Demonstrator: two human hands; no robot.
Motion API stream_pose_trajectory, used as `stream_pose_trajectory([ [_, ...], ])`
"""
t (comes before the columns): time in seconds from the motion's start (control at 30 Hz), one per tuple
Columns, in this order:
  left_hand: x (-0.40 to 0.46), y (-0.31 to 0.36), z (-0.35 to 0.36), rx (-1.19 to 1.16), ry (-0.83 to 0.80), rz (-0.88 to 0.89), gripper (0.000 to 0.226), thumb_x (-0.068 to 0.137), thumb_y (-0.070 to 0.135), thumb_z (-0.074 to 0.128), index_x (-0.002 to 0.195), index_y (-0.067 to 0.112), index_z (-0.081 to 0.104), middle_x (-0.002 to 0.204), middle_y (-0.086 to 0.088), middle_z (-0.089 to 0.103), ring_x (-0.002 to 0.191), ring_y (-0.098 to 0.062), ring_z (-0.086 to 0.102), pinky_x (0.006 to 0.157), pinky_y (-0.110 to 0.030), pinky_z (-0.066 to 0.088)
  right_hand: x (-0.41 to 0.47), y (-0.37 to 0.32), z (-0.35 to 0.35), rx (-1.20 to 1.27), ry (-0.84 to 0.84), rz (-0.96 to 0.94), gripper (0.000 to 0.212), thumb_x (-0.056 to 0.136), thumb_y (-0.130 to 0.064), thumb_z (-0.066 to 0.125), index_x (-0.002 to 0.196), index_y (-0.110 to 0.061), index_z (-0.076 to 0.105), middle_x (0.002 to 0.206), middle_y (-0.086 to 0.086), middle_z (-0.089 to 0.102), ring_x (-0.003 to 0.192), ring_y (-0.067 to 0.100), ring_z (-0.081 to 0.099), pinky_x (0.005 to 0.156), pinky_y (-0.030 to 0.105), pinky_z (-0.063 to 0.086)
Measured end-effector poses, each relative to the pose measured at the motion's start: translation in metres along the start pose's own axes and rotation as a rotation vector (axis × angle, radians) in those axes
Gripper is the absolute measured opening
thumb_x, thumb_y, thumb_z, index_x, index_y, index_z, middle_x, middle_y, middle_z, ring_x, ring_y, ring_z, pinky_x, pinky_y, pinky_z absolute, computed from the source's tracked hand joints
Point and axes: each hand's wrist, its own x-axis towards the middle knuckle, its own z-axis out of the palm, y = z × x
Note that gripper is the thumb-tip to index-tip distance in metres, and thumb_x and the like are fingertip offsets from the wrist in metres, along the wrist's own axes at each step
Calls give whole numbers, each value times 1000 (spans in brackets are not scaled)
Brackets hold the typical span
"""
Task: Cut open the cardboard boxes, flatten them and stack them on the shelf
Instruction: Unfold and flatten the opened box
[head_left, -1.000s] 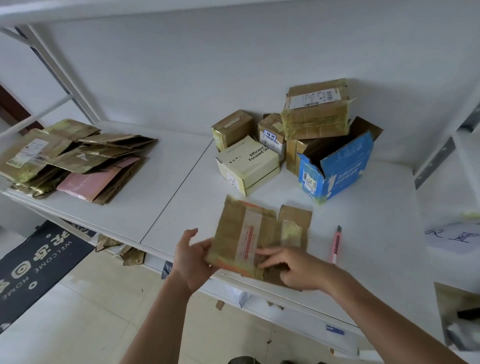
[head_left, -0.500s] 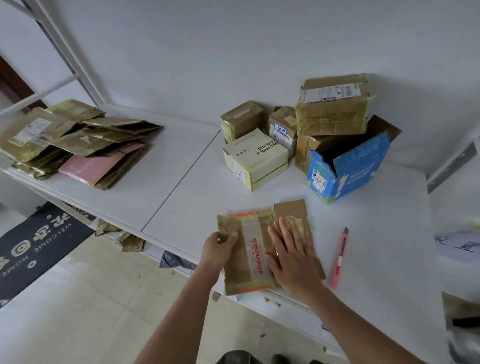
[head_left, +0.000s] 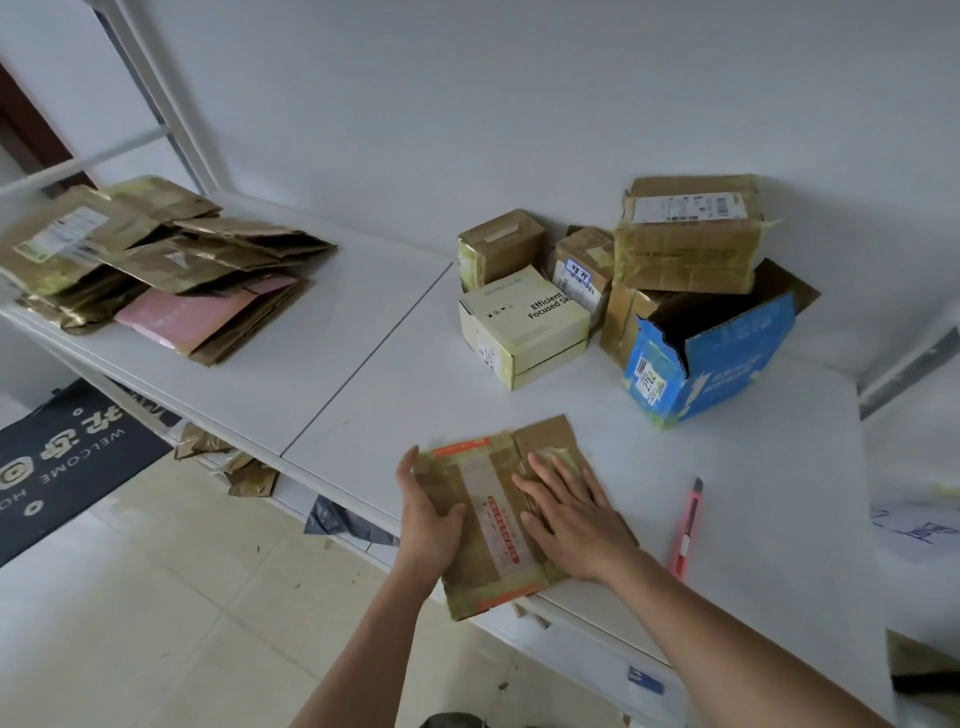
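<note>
Head view: right hand (head_left: 571, 519) presses flat-fingered and left hand (head_left: 428, 512) grips the edge of one flattened, tape-glossed cardboard box (head_left: 498, 519) on the white tabletop (head_left: 753, 467), beside one pink cutter (head_left: 687, 530), five boxes (head_left: 623, 291) behind, crumpled flattened stack (head_left: 156, 265) far left.

Knife (head_left: 688, 525) right of flattened box (head_left: 493, 519) (shelf edge)

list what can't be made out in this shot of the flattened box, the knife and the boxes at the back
Head view only:
- Flattened box: middle hidden under the left hand and right hand.
- Pink knife: blade state too small to tell.
- Blue box: inside in shadow.
- Label on the top taped box: print too small.
- Paper: cut off by the right edge.
</note>
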Motion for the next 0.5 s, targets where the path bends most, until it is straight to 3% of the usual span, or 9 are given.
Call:
stream_pose_trajectory([
  [0.1, 6, -2, -2, 205, -94, 74, 68, 91, 0, 54, 144, 36, 31, 124, -2, 34, 117, -24, 46, 97, -31, 44, 12, -5, -5, -64, -14, -11, 55, 103, -52, 10, 156, -39, -2, 160, -15, -25, 145, 11, -30, 120, 41, -17],
  [0.2, 17, -2, -15, 132, 59, 32, 63, 92, 2, 59, 147, 27, 42, 121, -1, 36, 109, -18, 45, 100, -31, 42, 33, -17, -22, 66, -9, -97, 53, 105, -44, 22, 156, -38, 8, 162, -16, -15, 148, 9, -21, 122, 41, -11],
  [0.3, 33, -1, -45, 81, 258, 20, 63, 91, 3, 61, 148, 25, 42, 122, -4, 38, 109, -21, 45, 103, -36, 40, 52, -30, -46, 271, 274, -118, 50, 105, -28, 38, 153, -28, 27, 165, -8, 7, 152, 15, -4, 124, 41, 4],
  [0.37, 46, -1, -67, 137, 370, -64, 62, 92, 7, 60, 148, 27, 43, 136, -11, 33, 124, -31, 40, 109, -42, 35, 65, -29, -62, 244, 482, -78, 50, 102, -20, 46, 151, -18, 36, 163, 4, 19, 151, 26, 9, 123, 43, 14],
  [0.43, 55, -2, -80, 435, 408, -95, 58, 91, 10, 58, 141, 36, 48, 158, -12, 6, 143, -36, 14, 119, -46, 20, 81, -24, -78, 144, 539, -12, 55, 100, -22, 49, 153, -17, 31, 164, 7, 17, 151, 31, 9, 122, 45, 15],
  [0.5, 62, -7, -79, 689, 294, 86, 55, 94, 23, 59, 142, 47, 43, 164, -2, -20, 149, -35, -16, 122, -49, -5, 102, -19, -92, 63, 506, 92, 61, 101, -31, 48, 156, -24, 22, 165, 5, 7, 151, 34, 4, 122, 48, 14],
])
